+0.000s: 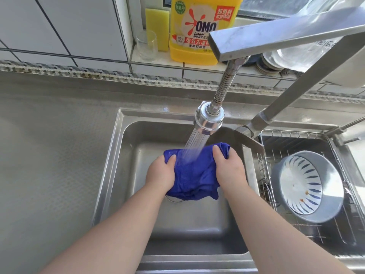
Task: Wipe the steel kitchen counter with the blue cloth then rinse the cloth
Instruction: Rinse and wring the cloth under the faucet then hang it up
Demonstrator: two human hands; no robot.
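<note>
the broad brushed steel kitchen counter (49,165) fills the left of the view, bare and dull grey, running up to a tiled wall. set into it is the deep rectangular steel sink basin (118,155), and to its right a second basin holds a wire dish rack (335,234) with a grey bowl with a blue-striped white inside (304,186) lying tilted on its side. above, the angular steel tap with a flexible hose and round spray head (208,119) is running, its spray falling straight onto the bunched blue cloth (194,175), which is held over the middle of the left basin, clear of the bottom. on the sill behind stand a big yellow detergent bottle (197,32), a yellow sponge (157,28) and a clear drinking glass (146,45).

the left hand (161,176) grips the cloth's left edge, thumb on top and fingers curled under; the right hand (229,169) clasps the right side likewise. the task looks to be in its rinsing step.

risks from here: the spray hits the cloth at a slant, so tilting the cloth could throw water back over the counter. a slack grip on the sodden fabric could drop it onto the drain.
</note>
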